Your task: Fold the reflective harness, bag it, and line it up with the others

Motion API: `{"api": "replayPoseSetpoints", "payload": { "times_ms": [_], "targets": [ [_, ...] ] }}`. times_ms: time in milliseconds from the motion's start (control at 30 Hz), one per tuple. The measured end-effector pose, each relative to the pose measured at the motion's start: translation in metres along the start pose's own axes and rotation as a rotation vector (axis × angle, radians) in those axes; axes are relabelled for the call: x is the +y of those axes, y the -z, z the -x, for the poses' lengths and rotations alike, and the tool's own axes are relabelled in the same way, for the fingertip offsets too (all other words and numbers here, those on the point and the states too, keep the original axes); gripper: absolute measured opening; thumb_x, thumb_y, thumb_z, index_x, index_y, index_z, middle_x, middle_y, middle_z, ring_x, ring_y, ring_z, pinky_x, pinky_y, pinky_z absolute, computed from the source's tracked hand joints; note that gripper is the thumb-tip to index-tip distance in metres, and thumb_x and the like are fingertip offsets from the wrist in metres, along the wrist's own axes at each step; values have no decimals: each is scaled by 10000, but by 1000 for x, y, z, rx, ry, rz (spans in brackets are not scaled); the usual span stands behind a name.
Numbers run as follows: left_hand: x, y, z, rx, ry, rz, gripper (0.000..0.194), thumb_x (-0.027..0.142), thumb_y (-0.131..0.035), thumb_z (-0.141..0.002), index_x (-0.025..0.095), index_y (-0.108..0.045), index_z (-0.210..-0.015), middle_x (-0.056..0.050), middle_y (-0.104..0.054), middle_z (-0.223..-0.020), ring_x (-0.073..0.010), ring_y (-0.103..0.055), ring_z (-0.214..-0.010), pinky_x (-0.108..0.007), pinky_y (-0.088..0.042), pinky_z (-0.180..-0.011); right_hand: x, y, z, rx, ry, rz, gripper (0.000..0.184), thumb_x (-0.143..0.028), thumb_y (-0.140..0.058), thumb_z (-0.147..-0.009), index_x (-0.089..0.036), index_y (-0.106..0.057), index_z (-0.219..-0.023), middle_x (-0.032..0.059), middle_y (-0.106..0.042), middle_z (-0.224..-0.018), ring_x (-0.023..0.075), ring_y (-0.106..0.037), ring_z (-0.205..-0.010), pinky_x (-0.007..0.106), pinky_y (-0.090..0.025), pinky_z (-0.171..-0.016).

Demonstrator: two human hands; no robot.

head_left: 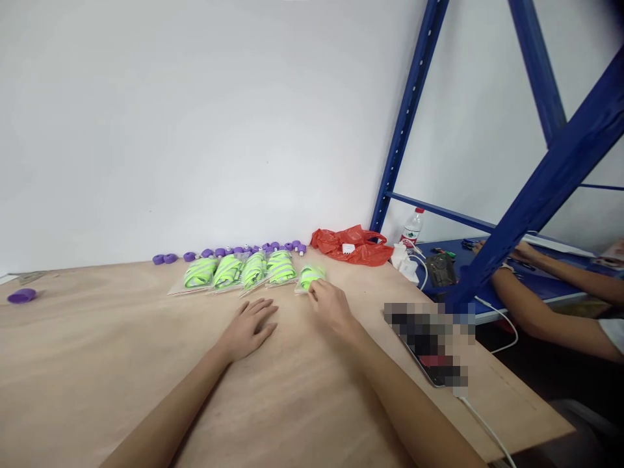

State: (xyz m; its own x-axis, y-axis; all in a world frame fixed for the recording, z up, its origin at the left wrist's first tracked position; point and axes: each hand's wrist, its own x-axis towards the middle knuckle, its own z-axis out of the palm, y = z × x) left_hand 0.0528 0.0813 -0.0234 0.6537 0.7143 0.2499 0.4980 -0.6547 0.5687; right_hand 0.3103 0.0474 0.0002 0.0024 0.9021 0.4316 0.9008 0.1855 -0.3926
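Observation:
My right hand (330,304) pinches the near edge of a clear plastic bag (311,277) with a rolled neon-green and silver striped strap in it. The bag lies at the right end of a row. To its left are several like bags, among them one bag (281,266) close by and another bag (199,273) at the far left of the row. My left hand (247,330) rests flat on the wooden table (121,364), fingers spread, just in front of the row and holding nothing.
Small purple pieces (219,251) line the wall behind the bags. A purple cup-like piece (22,296) lies far left. A red plastic bag (351,246), a phone (424,344) with a cable, and a blue metal frame (404,123) are at right. Beyond it, another person's arms (531,305) reach over a blue table.

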Motion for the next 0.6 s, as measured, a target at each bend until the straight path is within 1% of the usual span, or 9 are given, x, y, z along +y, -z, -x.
{"api": "replayPoseSetpoints", "payload": {
  "times_ms": [67,100,133,200,267,300,400,500,600],
  "targets": [
    [9,-7,-3,135,3,248,361,518,-585,-913,217,-694,-1080,-105,-697,-1156,-277,-611,-1110,-462,-423,-1038,-16,3,5,4,-14,-98,132,-182,-555,-906,-198,-601,-783,32,-696,-810,164,-609,-699,257,-404,-642],
    [15,-12,-4,189,15,333,354,528,-565,-920,196,-676,-973,-87,-704,-1007,-239,-635,-963,-400,-486,-924,-24,5,8,-9,-17,-163,138,-222,-564,-908,-200,-589,-775,12,-683,-750,151,-605,-647,244,-411,-609],
    [21,-18,-4,229,27,382,375,540,-527,-937,184,-639,-903,-66,-681,-897,-206,-628,-847,-346,-510,-810,-32,6,11,-41,-22,-271,153,-267,-575,-908,-200,-580,-770,-2,-666,-692,145,-600,-606,237,-420,-582],
    [33,-28,-4,267,33,442,401,565,-535,-925,176,-576,-832,-36,-640,-805,-168,-600,-745,-274,-493,-678,-44,7,17,-140,-50,-611,211,-365,-614,-887,-195,-579,-767,-13,-639,-624,147,-594,-563,239,-440,-549],
    [43,-33,-2,287,29,490,408,566,-586,-898,175,-542,-792,-22,-625,-774,-148,-589,-711,-236,-468,-624,-51,9,22,-236,-98,-978,283,-443,-692,-827,-185,-602,-753,-4,-641,-625,154,-594,-569,255,-463,-560],
    [48,-33,0,293,25,508,402,555,-610,-889,173,-540,-781,-17,-624,-765,-142,-587,-701,-224,-456,-608,-53,9,24,-262,-119,-1101,314,-469,-731,-793,-179,-622,-744,4,-651,-643,155,-594,-582,263,-471,-573],
    [58,-23,6,285,6,512,318,470,-611,-915,165,-616,-822,-20,-653,-774,-135,-599,-700,-205,-439,-587,-54,11,26,-241,-136,-1178,352,-505,-779,-760,-170,-677,-725,21,-667,-678,153,-591,-623,257,-464,-584],
    [64,-8,12,288,-9,471,245,380,-575,-939,171,-684,-873,-28,-681,-788,-134,-610,-689,-201,-444,-581,-51,13,25,-139,-128,-1166,347,-512,-792,-759,-179,-697,-741,22,-670,-712,162,-602,-689,262,-478,-636],
    [68,6,19,360,17,444,233,356,-573,-936,168,-673,-843,-32,-675,-777,-135,-605,-673,-204,-454,-576,-49,16,24,-16,-147,-1180,362,-533,-795,-755,-190,-678,-765,49,-705,-916,196,-636,-863,300,-516,-781]
  ]
}}
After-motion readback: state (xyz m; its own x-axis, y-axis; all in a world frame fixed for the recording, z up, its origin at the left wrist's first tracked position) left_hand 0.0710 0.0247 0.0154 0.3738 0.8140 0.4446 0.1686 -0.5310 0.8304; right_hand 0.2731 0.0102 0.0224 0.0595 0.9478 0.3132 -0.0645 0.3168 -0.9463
